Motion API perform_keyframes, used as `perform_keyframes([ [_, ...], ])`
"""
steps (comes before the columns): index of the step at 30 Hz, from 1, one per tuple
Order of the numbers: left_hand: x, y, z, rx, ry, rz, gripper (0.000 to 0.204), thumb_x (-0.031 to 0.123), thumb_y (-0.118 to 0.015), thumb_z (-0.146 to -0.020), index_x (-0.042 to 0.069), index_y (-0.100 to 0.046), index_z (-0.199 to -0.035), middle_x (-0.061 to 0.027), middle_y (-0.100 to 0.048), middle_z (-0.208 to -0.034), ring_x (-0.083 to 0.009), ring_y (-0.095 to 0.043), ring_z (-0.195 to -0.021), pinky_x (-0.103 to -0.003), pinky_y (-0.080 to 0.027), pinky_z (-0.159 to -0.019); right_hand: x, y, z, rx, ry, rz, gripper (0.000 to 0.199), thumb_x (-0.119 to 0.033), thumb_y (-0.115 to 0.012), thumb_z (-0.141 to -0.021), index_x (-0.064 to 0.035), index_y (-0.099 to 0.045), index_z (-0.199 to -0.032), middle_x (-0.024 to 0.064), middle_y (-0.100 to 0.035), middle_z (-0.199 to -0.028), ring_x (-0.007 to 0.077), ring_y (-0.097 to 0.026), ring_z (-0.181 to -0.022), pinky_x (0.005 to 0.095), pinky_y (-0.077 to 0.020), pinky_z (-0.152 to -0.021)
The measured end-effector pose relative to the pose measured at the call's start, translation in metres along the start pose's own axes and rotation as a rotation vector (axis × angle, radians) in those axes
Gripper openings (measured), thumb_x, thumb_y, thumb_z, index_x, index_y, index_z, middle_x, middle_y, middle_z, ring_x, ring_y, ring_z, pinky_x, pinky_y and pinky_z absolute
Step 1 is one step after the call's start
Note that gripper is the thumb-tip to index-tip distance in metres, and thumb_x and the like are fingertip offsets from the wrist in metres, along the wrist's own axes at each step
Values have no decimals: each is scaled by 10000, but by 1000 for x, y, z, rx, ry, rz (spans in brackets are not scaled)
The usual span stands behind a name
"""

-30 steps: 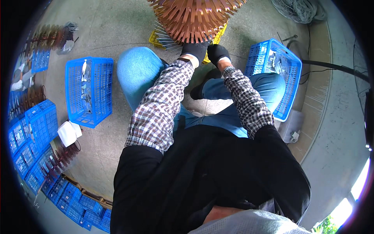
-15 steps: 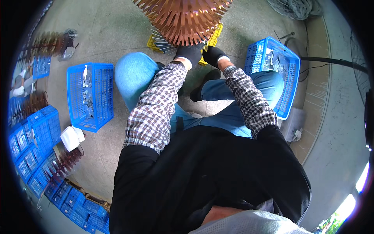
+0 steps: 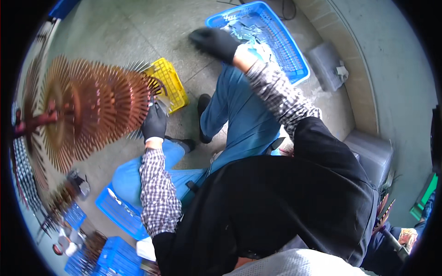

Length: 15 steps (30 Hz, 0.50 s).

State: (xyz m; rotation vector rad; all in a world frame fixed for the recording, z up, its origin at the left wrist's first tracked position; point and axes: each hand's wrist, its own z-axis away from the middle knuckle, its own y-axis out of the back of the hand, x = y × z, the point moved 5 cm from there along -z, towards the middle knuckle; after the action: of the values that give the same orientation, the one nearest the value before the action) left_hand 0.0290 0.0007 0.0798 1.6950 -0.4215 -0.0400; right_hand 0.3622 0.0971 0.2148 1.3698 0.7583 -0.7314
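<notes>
A large rack with rings of copper-coloured prongs (image 3: 99,106) fills the left side, its tiers of thin fingers fanning outward. My left hand (image 3: 155,123), in a black glove, is at the rack's near end with its fingers closed at the prong tips. A small pale piece shows by those fingers, too small to name. My right hand (image 3: 214,44), also black-gloved, is away from the rack, beside the near-left rim of a blue basket (image 3: 290,53) holding thin, flat, shiny pieces. Motion smears its fingers, so I cannot tell whether they hold anything.
Behind the prongs a yellow crate (image 3: 177,87) stands on the floor. Another blue basket (image 3: 117,214) is beside my left knee, with stacked blue crates (image 3: 122,255) farther to the lower left. A grey plastic bin (image 3: 370,154) stands right of me along the wall. Another person's leg shows at the lower right.
The view has swung right, so the rack now appears at the left. My right hand has left the rack and moved to the right-hand blue basket. My left hand stays at the prongs.
</notes>
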Motion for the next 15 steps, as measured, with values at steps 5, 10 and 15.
perform_keyframes([
  [5, 1, 6, -7, -242, 114, 41, 540, 243, -510, -1003, 161, -475, -1536, -232, -743, -1067, -477, -676, -779, -550, -523, -656, 173, 145, -9, 366, -113, 402, 484, -375, -648, -960, -91, -657, -1352, 158, -744, -1164, 284, -731, -905, 403, -558, -858],
  [10, 9, 7, -9, -218, 72, 73, 559, 216, -524, -997, 160, -454, -1549, -205, -710, -1246, -465, -691, -916, -521, -548, -745, 281, 128, 14, 153, -299, 929, 656, -375, -699, -886, -178, -518, -1485, 132, -576, -1481, 376, -639, -1220, 438, -532, -984],
  [15, 14, 15, -8, -166, 52, 65, 551, 214, -526, -981, 118, -486, -1522, -234, -729, -1155, -454, -699, -820, -508, -554, -673, 283, 87, 5, 218, -121, 1043, 630, -354, -718, -842, -194, -550, -1427, 126, -556, -1503, 392, -636, -1210, 453, -531, -960],
])
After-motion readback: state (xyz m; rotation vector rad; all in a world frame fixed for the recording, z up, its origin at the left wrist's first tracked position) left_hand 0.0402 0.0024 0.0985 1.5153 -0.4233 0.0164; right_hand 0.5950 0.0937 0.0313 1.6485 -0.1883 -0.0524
